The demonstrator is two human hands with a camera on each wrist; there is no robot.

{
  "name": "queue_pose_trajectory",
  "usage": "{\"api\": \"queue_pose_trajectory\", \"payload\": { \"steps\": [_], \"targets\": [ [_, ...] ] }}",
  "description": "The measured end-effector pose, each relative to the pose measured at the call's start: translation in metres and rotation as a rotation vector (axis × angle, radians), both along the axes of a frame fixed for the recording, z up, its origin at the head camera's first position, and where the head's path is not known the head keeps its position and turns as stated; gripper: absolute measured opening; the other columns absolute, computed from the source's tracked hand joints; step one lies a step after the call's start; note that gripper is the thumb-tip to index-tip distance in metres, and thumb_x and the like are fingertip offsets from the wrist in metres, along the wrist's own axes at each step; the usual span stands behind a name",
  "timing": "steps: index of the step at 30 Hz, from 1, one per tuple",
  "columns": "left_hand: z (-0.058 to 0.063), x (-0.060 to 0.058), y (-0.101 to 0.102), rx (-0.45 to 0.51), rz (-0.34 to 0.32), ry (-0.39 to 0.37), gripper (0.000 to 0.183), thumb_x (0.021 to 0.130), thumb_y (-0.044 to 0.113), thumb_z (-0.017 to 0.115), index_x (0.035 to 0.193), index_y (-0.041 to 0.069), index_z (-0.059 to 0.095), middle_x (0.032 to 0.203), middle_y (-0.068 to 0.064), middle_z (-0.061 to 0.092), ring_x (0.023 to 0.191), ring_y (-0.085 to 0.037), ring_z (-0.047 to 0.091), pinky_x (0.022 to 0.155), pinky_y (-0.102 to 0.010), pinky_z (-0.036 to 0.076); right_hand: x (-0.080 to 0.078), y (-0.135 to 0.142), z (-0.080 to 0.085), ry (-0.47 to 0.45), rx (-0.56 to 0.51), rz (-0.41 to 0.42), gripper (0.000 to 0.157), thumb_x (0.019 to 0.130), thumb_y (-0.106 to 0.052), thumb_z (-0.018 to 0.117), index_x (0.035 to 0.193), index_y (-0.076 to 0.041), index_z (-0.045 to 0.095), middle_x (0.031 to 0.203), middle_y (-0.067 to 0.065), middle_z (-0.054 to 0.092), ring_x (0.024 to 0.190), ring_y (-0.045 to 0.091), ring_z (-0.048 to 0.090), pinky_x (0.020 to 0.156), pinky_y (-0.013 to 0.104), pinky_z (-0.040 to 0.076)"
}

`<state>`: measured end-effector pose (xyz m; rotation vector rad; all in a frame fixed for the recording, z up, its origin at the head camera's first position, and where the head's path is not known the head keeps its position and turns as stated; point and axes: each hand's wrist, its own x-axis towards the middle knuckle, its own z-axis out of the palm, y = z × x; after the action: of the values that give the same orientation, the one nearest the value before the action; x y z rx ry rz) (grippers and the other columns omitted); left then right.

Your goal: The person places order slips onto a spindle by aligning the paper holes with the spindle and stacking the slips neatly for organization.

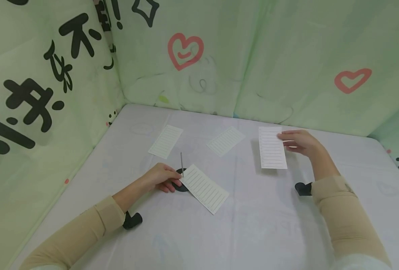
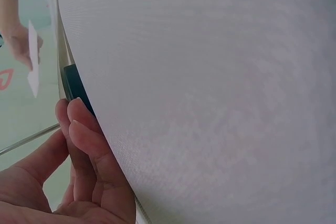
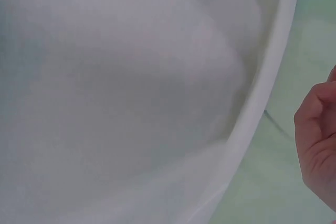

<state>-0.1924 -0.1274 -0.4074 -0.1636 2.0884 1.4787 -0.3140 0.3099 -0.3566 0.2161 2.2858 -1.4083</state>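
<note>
My left hand point(image 1: 160, 178) pinches the corner of a white lined paper slip point(image 1: 205, 190), which slants away to the right. Beside those fingertips rises a thin upright metal spike point(image 1: 181, 162) on a round black base point(image 1: 181, 188), partly hidden by hand and slip. In the left wrist view, the fingers point(image 2: 86, 145) bunch close to the dark base point(image 2: 75, 81). At the right, my right hand point(image 1: 298, 142) holds another lined slip point(image 1: 272, 148) by its upper right edge, raised over the table with a shadow beneath. The right wrist view catches only part of this hand point(image 3: 317, 135).
Two more lined slips lie toward the back of the table, a left one point(image 1: 166, 141) and a middle one point(image 1: 225, 141). A white cloth covers the table point(image 1: 263, 228). Pale green printed curtains point(image 1: 270, 56) hang behind it and along the left side.
</note>
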Motion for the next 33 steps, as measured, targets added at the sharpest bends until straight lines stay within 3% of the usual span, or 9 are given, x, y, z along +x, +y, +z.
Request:
{"api": "queue_pose_trajectory", "payload": {
  "steps": [6, 10, 20, 26, 33],
  "targets": [
    [0.003, 0.000, 0.000, 0.005, -0.001, -0.014, 0.022, 0.085, 0.016, 0.061, 0.096, -0.002, 0.064, 0.072, -0.002, 0.068, 0.050, -0.010, 0.059, 0.046, -0.020, 0.046, 0.013, -0.027, 0.013, 0.000, -0.045, 0.022, 0.063, 0.084, -0.034, 0.066, 0.129, -0.001, 0.038, 0.079, -0.017, 0.061, 0.077, 0.003, 0.058, 0.078, 0.023, 0.046],
    [0.006, 0.000, -0.001, 0.012, 0.002, -0.015, 0.021, 0.085, 0.016, 0.061, 0.096, -0.002, 0.064, 0.072, -0.002, 0.068, 0.051, -0.010, 0.059, 0.047, -0.020, 0.046, 0.021, -0.046, 0.021, 0.031, -0.030, 0.082, 0.062, 0.085, -0.032, 0.064, 0.130, 0.002, 0.038, 0.081, -0.015, 0.061, 0.078, 0.005, 0.058, 0.077, 0.024, 0.047],
    [0.028, 0.003, -0.011, -0.032, 0.069, 0.110, 0.026, 0.087, 0.016, 0.059, 0.105, -0.003, 0.060, 0.080, -0.007, 0.068, 0.064, -0.017, 0.064, 0.055, -0.025, 0.049, 0.042, -0.095, 0.029, 0.064, -0.033, 0.267, 0.049, 0.086, -0.027, 0.064, 0.119, 0.005, 0.046, 0.084, -0.006, 0.061, 0.080, 0.013, 0.055, 0.078, 0.027, 0.046],
    [0.050, 0.015, -0.006, -0.003, 0.039, 0.148, 0.029, 0.086, 0.018, 0.060, 0.106, -0.003, 0.061, 0.081, -0.006, 0.068, 0.068, -0.019, 0.065, 0.059, -0.027, 0.051, 0.055, -0.126, 0.029, 0.067, -0.084, 0.402, 0.030, 0.084, -0.020, 0.065, 0.103, 0.001, 0.057, 0.081, -0.001, 0.063, 0.076, 0.016, 0.056, 0.073, 0.031, 0.047],
    [0.066, 0.033, 0.010, 0.086, -0.039, 0.151, 0.031, 0.085, 0.021, 0.062, 0.103, -0.003, 0.062, 0.081, -0.006, 0.067, 0.066, -0.016, 0.063, 0.061, -0.029, 0.052, 0.074, -0.159, 0.029, 0.022, -0.151, 0.521, 0.013, 0.082, -0.016, 0.067, 0.088, -0.005, 0.063, 0.074, 0.000, 0.064, 0.066, 0.015, 0.056, 0.061, 0.025, 0.044]
  ]
}}
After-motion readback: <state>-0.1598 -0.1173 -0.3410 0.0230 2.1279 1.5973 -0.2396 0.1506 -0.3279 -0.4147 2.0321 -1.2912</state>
